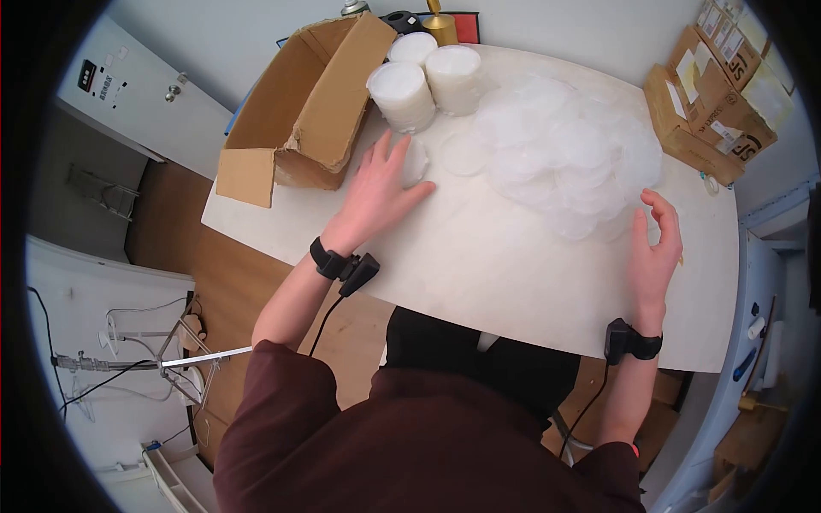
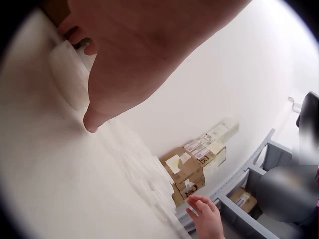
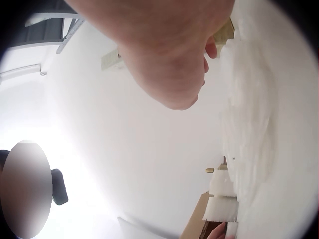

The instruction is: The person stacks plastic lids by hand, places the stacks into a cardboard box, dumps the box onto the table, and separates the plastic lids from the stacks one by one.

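The left hand (image 1: 374,195), fingers spread, is at a short stack of white translucent discs (image 1: 416,162) beside the cardboard box; in the left wrist view the hand (image 2: 134,59) partly covers that stack (image 2: 69,74). Whether the fingertips touch it is hard to tell. The right hand (image 1: 654,252) hovers at the right edge of a wide heap of loose discs (image 1: 569,154), its fingers slightly bent and holding nothing. A thin disc (image 1: 463,155) lies flat between the short stack and the heap. Taller disc stacks (image 1: 402,97) stand behind the left hand.
An open cardboard box (image 1: 329,94) stands at the table's back left. Taped cartons (image 1: 705,107) are at the back right, with a tape roll (image 1: 711,184) near them. A brass-coloured object (image 1: 441,28) stands behind the tall stacks. The white table's front edge (image 1: 513,338) is near the person's body.
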`<state>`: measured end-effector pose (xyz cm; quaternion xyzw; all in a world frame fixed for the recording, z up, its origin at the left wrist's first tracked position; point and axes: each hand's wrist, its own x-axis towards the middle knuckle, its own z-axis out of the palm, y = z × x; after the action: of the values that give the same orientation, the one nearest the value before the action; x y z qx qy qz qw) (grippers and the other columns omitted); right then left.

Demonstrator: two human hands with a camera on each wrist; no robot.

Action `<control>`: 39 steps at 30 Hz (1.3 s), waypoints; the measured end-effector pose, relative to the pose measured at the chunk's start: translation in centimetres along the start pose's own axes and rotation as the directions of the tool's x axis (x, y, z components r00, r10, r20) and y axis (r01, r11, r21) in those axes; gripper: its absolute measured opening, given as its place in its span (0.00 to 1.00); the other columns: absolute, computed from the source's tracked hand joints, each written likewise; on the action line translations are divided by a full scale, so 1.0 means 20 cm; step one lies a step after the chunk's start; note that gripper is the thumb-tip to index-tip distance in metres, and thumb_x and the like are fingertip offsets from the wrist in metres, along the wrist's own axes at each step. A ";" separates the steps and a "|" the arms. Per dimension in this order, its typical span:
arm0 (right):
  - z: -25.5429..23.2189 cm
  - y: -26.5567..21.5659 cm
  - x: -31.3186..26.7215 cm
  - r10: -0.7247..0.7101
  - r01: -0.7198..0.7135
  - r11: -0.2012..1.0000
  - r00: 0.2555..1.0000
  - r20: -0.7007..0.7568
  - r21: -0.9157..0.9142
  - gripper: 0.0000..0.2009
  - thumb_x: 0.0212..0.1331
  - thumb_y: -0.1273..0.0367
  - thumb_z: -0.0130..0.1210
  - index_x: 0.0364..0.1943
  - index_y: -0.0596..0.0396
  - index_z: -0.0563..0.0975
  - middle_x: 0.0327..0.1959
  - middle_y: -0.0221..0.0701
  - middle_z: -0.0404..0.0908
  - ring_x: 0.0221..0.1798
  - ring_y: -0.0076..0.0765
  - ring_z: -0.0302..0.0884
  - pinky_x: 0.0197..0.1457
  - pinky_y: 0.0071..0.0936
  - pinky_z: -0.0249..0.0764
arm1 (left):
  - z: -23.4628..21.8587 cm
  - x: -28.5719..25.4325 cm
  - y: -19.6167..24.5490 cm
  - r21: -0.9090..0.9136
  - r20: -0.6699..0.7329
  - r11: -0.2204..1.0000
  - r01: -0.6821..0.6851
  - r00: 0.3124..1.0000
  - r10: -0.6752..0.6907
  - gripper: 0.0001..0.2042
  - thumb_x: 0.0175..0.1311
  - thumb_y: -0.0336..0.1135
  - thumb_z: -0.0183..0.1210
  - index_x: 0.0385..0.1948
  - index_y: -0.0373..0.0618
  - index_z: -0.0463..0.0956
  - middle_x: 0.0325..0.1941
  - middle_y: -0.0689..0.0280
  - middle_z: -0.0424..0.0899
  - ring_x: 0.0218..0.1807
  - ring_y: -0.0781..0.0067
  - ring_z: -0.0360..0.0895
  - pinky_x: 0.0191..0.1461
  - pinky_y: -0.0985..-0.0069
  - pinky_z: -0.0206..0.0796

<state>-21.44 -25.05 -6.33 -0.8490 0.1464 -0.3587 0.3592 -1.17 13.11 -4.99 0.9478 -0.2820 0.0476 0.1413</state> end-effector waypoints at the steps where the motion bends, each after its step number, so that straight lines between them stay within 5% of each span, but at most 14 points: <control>1: 0.00 0.01 0.00 0.000 0.000 1.000 1.000 0.004 -0.005 0.10 0.74 0.76 0.59 0.55 0.59 0.83 0.61 0.38 0.87 0.67 0.43 0.83 0.75 0.38 0.74 | -0.01 0.01 0.02 0.007 0.023 0.999 0.033 0.999 -0.033 0.43 0.70 0.53 0.71 0.82 0.40 0.63 0.86 0.40 0.62 0.84 0.34 0.64 0.83 0.48 0.63; 12: -0.01 0.03 0.01 -0.026 0.026 1.000 0.999 0.032 -0.005 0.09 0.75 0.75 0.60 0.54 0.58 0.84 0.60 0.36 0.88 0.64 0.39 0.83 0.71 0.34 0.75 | -0.06 0.01 0.02 -0.119 0.066 0.988 0.103 0.993 -0.096 0.46 0.71 0.53 0.70 0.85 0.42 0.58 0.85 0.46 0.66 0.81 0.43 0.71 0.80 0.51 0.68; 14: 0.01 0.03 0.01 0.012 -0.013 0.998 1.000 0.010 0.068 0.09 0.75 0.75 0.60 0.54 0.58 0.84 0.58 0.34 0.89 0.62 0.38 0.84 0.66 0.33 0.77 | -0.10 -0.08 0.07 -0.629 0.156 0.756 0.183 0.982 -0.109 0.49 0.70 0.57 0.71 0.86 0.41 0.58 0.86 0.51 0.66 0.80 0.50 0.71 0.79 0.55 0.69; 15: 0.01 0.02 0.00 0.007 -0.007 0.998 1.000 0.006 0.055 0.09 0.75 0.75 0.60 0.54 0.58 0.84 0.58 0.34 0.89 0.62 0.38 0.84 0.66 0.33 0.77 | -0.13 -0.13 0.13 -0.639 0.153 0.749 0.177 0.983 -0.102 0.49 0.70 0.57 0.71 0.86 0.41 0.58 0.86 0.51 0.66 0.80 0.50 0.71 0.79 0.55 0.69; 17: 0.03 -0.03 0.00 0.041 -0.046 0.988 0.999 0.036 0.148 0.10 0.74 0.75 0.61 0.54 0.59 0.84 0.56 0.34 0.89 0.59 0.37 0.85 0.63 0.32 0.78 | -0.18 -0.24 0.28 -0.937 0.284 0.223 0.269 0.958 0.035 0.55 0.65 0.62 0.73 0.87 0.40 0.55 0.87 0.53 0.65 0.80 0.54 0.71 0.79 0.57 0.69; 18: 0.03 -0.11 -0.01 -0.023 0.010 0.990 0.996 0.092 0.140 0.11 0.71 0.76 0.62 0.54 0.59 0.84 0.55 0.35 0.89 0.56 0.38 0.86 0.61 0.33 0.79 | -0.17 -0.29 0.34 -0.942 0.278 0.208 0.263 0.960 0.045 0.55 0.65 0.62 0.73 0.87 0.40 0.55 0.87 0.53 0.65 0.80 0.54 0.71 0.79 0.57 0.69; 20: 0.04 -0.32 -0.04 -0.194 0.161 0.971 0.961 0.195 0.175 0.13 0.66 0.78 0.65 0.54 0.58 0.84 0.53 0.37 0.88 0.52 0.41 0.87 0.57 0.33 0.82 | -0.15 -0.37 0.45 -0.961 0.267 -0.046 0.274 0.957 0.113 0.61 0.59 0.66 0.76 0.88 0.39 0.51 0.87 0.51 0.65 0.81 0.54 0.71 0.78 0.56 0.69; 23: 0.07 -0.59 -0.06 -0.477 0.408 0.866 0.847 0.234 0.290 0.17 0.58 0.79 0.69 0.52 0.55 0.86 0.51 0.36 0.88 0.47 0.45 0.88 0.48 0.36 0.85 | -0.14 -0.44 0.56 -0.952 0.266 -0.131 0.276 0.960 0.090 0.68 0.52 0.69 0.79 0.88 0.39 0.48 0.87 0.47 0.63 0.82 0.52 0.70 0.80 0.55 0.68; 24: 0.08 -0.64 -0.07 -0.469 0.404 0.873 0.848 0.245 0.274 0.17 0.58 0.79 0.69 0.52 0.55 0.86 0.51 0.36 0.88 0.47 0.45 0.88 0.48 0.36 0.85 | -0.13 -0.47 0.58 -0.953 0.243 -0.165 0.252 0.967 0.075 0.69 0.51 0.69 0.80 0.88 0.39 0.47 0.87 0.46 0.62 0.83 0.51 0.69 0.81 0.55 0.67; 26: 0.09 -0.72 -0.09 -0.627 0.533 0.765 0.746 0.226 0.363 0.23 0.49 0.80 0.74 0.53 0.53 0.86 0.53 0.38 0.88 0.48 0.47 0.87 0.46 0.36 0.84 | -0.11 -0.52 0.57 -0.952 0.208 -0.199 0.232 0.969 0.131 0.67 0.55 0.65 0.80 0.89 0.40 0.45 0.89 0.48 0.58 0.86 0.54 0.63 0.83 0.55 0.61; 30: 0.12 -0.78 -0.13 -0.679 0.591 0.724 0.702 0.216 0.355 0.24 0.44 0.78 0.73 0.51 0.50 0.87 0.50 0.33 0.88 0.45 0.43 0.88 0.43 0.36 0.84 | -0.12 -0.58 0.57 -0.925 0.175 -0.307 0.225 0.968 0.183 0.66 0.56 0.56 0.83 0.90 0.42 0.43 0.91 0.52 0.53 0.89 0.57 0.56 0.88 0.57 0.49; 39: 0.17 -0.82 -0.19 -0.662 0.580 0.742 0.711 0.237 0.335 0.21 0.42 0.78 0.73 0.46 0.52 0.86 0.45 0.31 0.87 0.42 0.42 0.85 0.40 0.34 0.82 | -0.10 -0.66 0.52 -0.846 0.238 -0.439 0.302 0.951 0.196 0.64 0.55 0.50 0.82 0.90 0.42 0.45 0.88 0.54 0.59 0.86 0.57 0.60 0.87 0.58 0.51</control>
<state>-21.94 -9.88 1.89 -0.8476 -0.2581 -0.3211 0.3343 -17.92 12.14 -2.85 0.3844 -0.1551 -0.3613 0.8352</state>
